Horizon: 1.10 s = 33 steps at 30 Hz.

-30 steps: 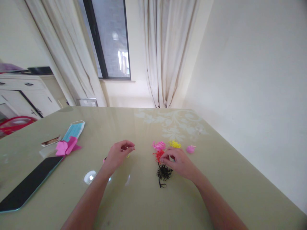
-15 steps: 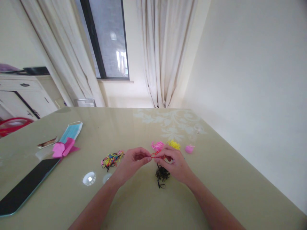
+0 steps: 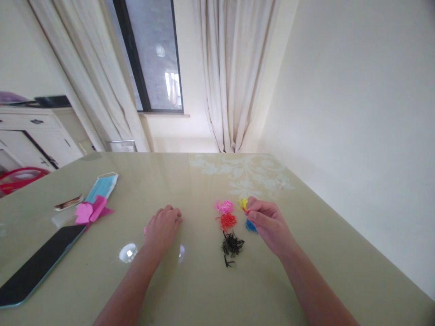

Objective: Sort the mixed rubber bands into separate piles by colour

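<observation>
My right hand (image 3: pixel 268 219) pinches a red rubber band (image 3: pixel 246 211) between thumb and fingertips, above the piles on the right. Partly behind that hand lie a yellow pile (image 3: pixel 242 203) and a blue pile (image 3: pixel 250 226) of rubber bands. To its left, a pink pile (image 3: pixel 224 207), a red pile (image 3: pixel 227 221) and a black pile (image 3: pixel 232 245) line up front to back. My left hand (image 3: pixel 163 228) rests with curled fingers over the mixed-colour pile, covering nearly all of it. What its fingertips grip is hidden.
A dark flat panel (image 3: pixel 41 267) lies at the table's left, beside pink paper (image 3: pixel 91 210), a blue face mask (image 3: pixel 102 188) and a narrow brown-and-white packet (image 3: pixel 68 202). The glossy table (image 3: pixel 204 290) meets a white wall (image 3: pixel 367 136) on the right.
My hands have parted from the middle. The right moved right, keeping a red rubber band; the left moved left onto the mixed pile. The red and blue piles now show.
</observation>
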{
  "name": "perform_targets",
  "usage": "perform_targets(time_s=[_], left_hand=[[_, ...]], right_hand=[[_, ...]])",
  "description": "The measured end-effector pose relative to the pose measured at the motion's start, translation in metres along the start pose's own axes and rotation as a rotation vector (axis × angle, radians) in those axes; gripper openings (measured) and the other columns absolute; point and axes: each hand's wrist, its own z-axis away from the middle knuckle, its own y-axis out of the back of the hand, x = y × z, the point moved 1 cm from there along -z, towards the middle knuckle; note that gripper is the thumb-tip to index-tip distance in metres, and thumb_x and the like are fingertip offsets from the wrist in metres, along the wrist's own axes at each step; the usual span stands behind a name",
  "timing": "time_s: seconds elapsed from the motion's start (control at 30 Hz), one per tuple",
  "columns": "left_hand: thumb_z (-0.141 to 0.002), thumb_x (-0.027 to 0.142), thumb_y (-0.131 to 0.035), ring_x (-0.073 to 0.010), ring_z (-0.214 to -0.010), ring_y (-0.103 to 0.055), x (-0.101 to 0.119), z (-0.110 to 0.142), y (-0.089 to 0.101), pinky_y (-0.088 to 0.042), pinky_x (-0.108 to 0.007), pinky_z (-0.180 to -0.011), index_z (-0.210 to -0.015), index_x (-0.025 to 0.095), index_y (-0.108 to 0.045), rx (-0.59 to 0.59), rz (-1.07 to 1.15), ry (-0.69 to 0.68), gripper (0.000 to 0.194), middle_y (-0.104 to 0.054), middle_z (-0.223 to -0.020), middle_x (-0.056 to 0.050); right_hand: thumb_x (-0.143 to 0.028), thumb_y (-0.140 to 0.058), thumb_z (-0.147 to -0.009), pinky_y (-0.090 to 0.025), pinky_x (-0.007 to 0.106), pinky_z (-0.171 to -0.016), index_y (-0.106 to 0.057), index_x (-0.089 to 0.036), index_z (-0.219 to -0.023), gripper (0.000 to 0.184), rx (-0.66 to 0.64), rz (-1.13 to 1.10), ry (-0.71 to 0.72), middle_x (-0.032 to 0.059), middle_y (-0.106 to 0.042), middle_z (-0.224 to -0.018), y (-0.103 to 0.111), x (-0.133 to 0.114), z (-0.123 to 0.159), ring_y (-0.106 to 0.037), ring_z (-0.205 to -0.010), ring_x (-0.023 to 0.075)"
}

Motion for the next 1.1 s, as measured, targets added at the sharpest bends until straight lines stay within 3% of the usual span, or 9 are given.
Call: perform_targets(time_s=[0.13,0.27,0.4,0.53,0.8,0.9,0.97,1.1], left_hand=[[-0.097,0.024,-0.05,-0.0286,-0.101,-0.068,0.006,0.001,0.004,-0.051,-0.038,-0.084,-0.091,0.021,-0.074,0.007,-0.029,0.003,0.025,-0.071,-0.101,-0.009],[-0.097,0.024,-0.048,-0.028,-0.105,-0.068,0.008,0.001,0.005,-0.05,-0.036,-0.087,-0.093,0.022,-0.074,0.062,-0.008,-0.015,0.026,-0.074,-0.103,-0.009],[-0.096,0.028,-0.05,-0.0265,-0.096,-0.071,0.005,-0.002,0.004,-0.051,-0.035,-0.082,-0.094,0.024,-0.072,0.049,0.098,0.036,0.023,-0.078,-0.098,-0.008],[-0.095,0.031,-0.051,-0.0271,-0.091,-0.074,0.004,-0.003,0.004,-0.049,-0.034,-0.076,-0.094,0.025,-0.071,0.048,0.144,0.083,0.021,-0.079,-0.094,-0.006],[-0.094,0.028,-0.052,-0.024,-0.086,-0.073,0.006,-0.003,0.007,-0.047,-0.032,-0.074,-0.09,0.024,-0.068,0.108,0.28,0.029,0.017,-0.079,-0.091,-0.005],[-0.094,0.029,-0.054,-0.0222,-0.082,-0.072,0.014,-0.002,0.007,-0.048,-0.032,-0.075,-0.087,0.022,-0.068,0.125,0.44,-0.029,0.017,-0.078,-0.087,-0.004],[-0.093,0.033,-0.057,-0.0213,-0.082,-0.072,0.024,0.0,0.005,-0.051,-0.031,-0.077,-0.088,0.021,-0.07,0.081,0.648,-0.134,0.018,-0.078,-0.087,-0.004],[-0.091,0.037,-0.065,-0.0201,-0.086,-0.071,0.046,0.009,-0.001,-0.053,-0.029,-0.079,-0.096,0.02,-0.075,-0.152,0.991,-0.329,0.021,-0.079,-0.092,-0.004]], right_hand=[[-0.038,-0.085,-0.079,-0.035,0.03,-0.061,-0.077,-0.024,-0.07,0.018,0.02,0.137,-0.019,-0.0006,-0.054,-0.07,0.004,0.006,-0.002,-0.045,-0.068,0.0157],[-0.04,-0.079,-0.084,-0.032,0.029,-0.056,-0.081,-0.022,-0.08,0.019,0.032,0.528,-0.066,0.0,-0.058,-0.069,0.01,0.021,-0.009,-0.045,-0.062,0.0145],[-0.026,-0.074,-0.085,-0.038,0.031,-0.062,-0.084,-0.023,-0.083,0.01,0.003,0.946,0.006,0.0024,-0.062,-0.073,0.01,0.037,-0.014,-0.05,-0.063,0.016],[-0.019,-0.069,-0.088,-0.042,0.033,-0.069,-0.085,-0.023,-0.088,0.016,-0.035,1.127,-0.028,0.0041,-0.064,-0.078,0.005,0.047,-0.014,-0.058,-0.071,0.0187],[-0.023,-0.065,-0.094,-0.043,0.033,-0.07,-0.083,-0.021,-0.091,0.018,-0.038,1.078,0.04,0.0045,-0.064,-0.081,-0.001,0.046,-0.01,-0.058,-0.071,0.0185],[-0.025,-0.067,-0.094,-0.043,0.032,-0.069,-0.082,-0.02,-0.094,0.016,-0.038,0.993,0.06,0.0051,-0.065,-0.082,-0.006,0.044,-0.009,-0.057,-0.072,0.0185],[-0.029,-0.07,-0.094,-0.042,0.031,-0.067,-0.082,-0.021,-0.097,0.015,-0.048,0.898,0.063,0.0045,-0.066,-0.082,-0.01,0.043,-0.008,-0.056,-0.07,0.0178],[-0.035,-0.075,-0.09,-0.04,0.029,-0.064,-0.081,-0.022,-0.095,0.016,-0.1,0.748,0.051,0.0027,-0.066,-0.081,-0.015,0.045,-0.004,-0.054,-0.069,0.0162]])
